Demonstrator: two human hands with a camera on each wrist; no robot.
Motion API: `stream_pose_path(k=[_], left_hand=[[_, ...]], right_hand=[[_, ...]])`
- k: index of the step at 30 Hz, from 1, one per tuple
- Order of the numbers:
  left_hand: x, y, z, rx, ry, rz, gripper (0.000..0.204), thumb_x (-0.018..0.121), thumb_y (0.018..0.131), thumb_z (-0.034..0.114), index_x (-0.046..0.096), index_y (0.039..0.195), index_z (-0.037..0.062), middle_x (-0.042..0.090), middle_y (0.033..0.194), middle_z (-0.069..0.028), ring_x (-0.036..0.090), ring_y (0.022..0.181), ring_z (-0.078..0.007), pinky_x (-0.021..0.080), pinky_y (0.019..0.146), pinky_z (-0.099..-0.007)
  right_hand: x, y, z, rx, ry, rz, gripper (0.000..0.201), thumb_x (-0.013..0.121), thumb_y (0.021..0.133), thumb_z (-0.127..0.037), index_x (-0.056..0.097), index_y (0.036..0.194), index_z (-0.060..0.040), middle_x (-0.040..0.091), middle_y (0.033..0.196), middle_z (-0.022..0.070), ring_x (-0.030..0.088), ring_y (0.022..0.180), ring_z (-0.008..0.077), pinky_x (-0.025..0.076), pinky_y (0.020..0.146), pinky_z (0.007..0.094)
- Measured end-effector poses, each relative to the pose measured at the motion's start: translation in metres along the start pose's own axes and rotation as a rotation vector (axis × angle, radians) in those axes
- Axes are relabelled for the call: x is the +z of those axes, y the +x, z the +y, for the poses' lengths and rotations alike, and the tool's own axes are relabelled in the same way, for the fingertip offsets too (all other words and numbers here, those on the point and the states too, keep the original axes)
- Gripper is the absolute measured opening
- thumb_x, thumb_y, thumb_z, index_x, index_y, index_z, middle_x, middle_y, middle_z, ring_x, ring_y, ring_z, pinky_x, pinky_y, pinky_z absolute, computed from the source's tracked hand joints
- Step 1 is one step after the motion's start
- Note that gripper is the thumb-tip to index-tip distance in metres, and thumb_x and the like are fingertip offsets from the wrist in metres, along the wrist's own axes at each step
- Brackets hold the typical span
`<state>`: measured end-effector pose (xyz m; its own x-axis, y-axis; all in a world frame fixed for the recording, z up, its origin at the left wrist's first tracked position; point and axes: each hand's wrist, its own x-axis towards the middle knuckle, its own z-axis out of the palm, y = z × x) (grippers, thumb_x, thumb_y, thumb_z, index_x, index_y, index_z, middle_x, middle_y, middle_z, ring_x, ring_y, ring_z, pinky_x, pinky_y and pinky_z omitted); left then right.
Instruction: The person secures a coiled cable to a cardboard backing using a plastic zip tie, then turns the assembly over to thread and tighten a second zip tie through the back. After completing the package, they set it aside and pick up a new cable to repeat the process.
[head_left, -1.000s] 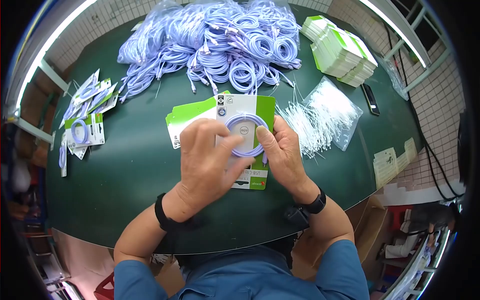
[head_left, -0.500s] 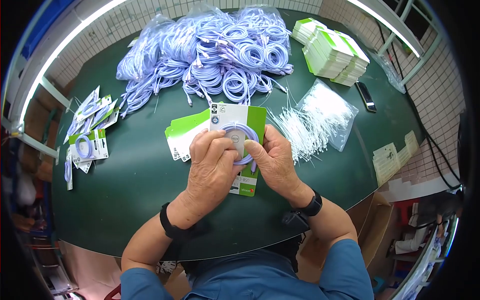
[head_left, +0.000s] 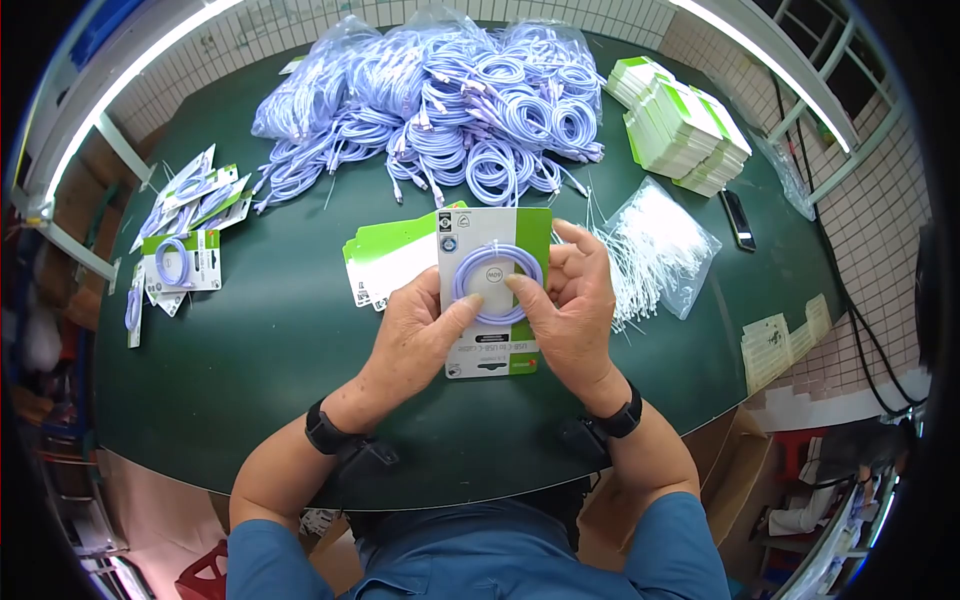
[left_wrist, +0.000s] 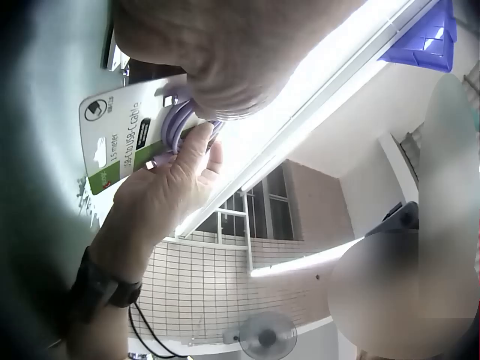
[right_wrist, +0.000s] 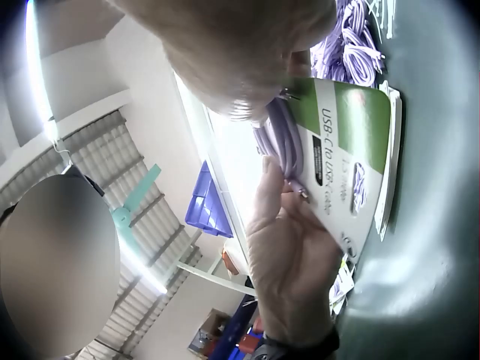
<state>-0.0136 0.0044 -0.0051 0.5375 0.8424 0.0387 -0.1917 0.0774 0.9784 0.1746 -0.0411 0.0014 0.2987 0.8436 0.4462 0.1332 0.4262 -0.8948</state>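
Note:
A white and green packaging card (head_left: 490,223) printed "USB-C to USB-C Cable" is held up over the table, with a coiled lilac cable (head_left: 462,267) on its face. My left hand (head_left: 412,325) grips the card's left edge, thumb resting at the lower left of the coil. On the other side, my right hand (head_left: 572,312) pinches card and cable, its thumb over the coil and its index finger raised off the edge. From the right wrist view, the cable (right_wrist: 283,142) lies flat against the printed side. Several blank-looking cards (head_left: 395,262) lie fanned behind the held one.
A large heap of bagged lilac cables (head_left: 430,110) fills the table's back. At right are stacked cards (head_left: 680,125), a bag of white zip ties (head_left: 660,235) and a phone (head_left: 738,220). Carded cables (head_left: 185,262) pile up at left on the green table (head_left: 270,370).
My left hand first reached across the coil, pressed its fingers at the cable's left side, then drew back to the card's left edge. The coil's left part is uncovered now.

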Motion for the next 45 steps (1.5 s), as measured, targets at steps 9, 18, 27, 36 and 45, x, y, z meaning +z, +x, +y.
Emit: stream_pose_path(k=[9, 18, 27, 36, 45], left_hand=[[0.004, -0.001, 0.010, 0.092, 0.092, -0.029, 0.034, 0.067, 0.103, 0.007, 0.065, 0.136, -0.0043, 0.077, 0.113, -0.0087, 0.071, 0.098, -0.0108, 0.060, 0.086, -0.0281], [0.005, 0.005, -0.015, 0.053, 0.102, -0.040, 0.028, 0.069, 0.103, 0.007, 0.068, 0.130, -0.0017, 0.074, 0.108, -0.0026, 0.065, 0.092, -0.0059, 0.056, 0.080, -0.0262], [-0.007, 0.001, -0.003, 0.076, 0.110, -0.007, 0.025, 0.071, 0.103, 0.012, 0.069, 0.124, 0.0003, 0.072, 0.097, -0.0008, 0.063, 0.078, -0.0041, 0.053, 0.066, -0.0236], [-0.176, -0.007, 0.079, 0.322, -0.031, 0.524, 0.015, 0.071, 0.106, 0.019, 0.069, 0.114, 0.0073, 0.075, 0.094, -0.0012, 0.067, 0.070, -0.0061, 0.052, 0.052, -0.0211], [-0.263, -0.010, 0.057, 0.019, -0.137, 0.630, 0.031, 0.071, 0.106, 0.024, 0.066, 0.124, -0.0016, 0.073, 0.120, -0.0146, 0.075, 0.101, -0.0222, 0.064, 0.085, -0.0330]], right_hand=[[-0.009, 0.005, 0.010, -0.259, -0.447, 0.062, 0.023, 0.085, 0.089, -0.004, 0.068, 0.104, -0.0011, 0.071, 0.090, 0.0083, 0.058, 0.063, 0.0095, 0.051, 0.057, 0.0266], [-0.013, 0.001, 0.018, -0.218, -0.493, 0.136, 0.012, 0.077, 0.095, 0.000, 0.065, 0.099, -0.0002, 0.068, 0.092, 0.0099, 0.061, 0.069, 0.0129, 0.052, 0.064, 0.0309], [-0.010, 0.000, 0.027, -0.065, -0.171, -0.025, 0.011, 0.066, 0.105, -0.004, 0.065, 0.115, -0.0008, 0.069, 0.102, 0.0038, 0.064, 0.089, 0.0078, 0.052, 0.074, 0.0235], [-0.005, 0.001, 0.012, 0.114, -0.122, -0.121, 0.030, 0.057, 0.110, -0.010, 0.059, 0.139, -0.0022, 0.073, 0.113, 0.0061, 0.068, 0.092, 0.0108, 0.051, 0.068, 0.0204], [-0.006, 0.001, 0.027, -0.091, -0.281, -0.309, 0.015, 0.066, 0.104, -0.004, 0.068, 0.117, 0.0018, 0.073, 0.095, 0.0076, 0.070, 0.077, 0.0123, 0.055, 0.065, 0.0250]])
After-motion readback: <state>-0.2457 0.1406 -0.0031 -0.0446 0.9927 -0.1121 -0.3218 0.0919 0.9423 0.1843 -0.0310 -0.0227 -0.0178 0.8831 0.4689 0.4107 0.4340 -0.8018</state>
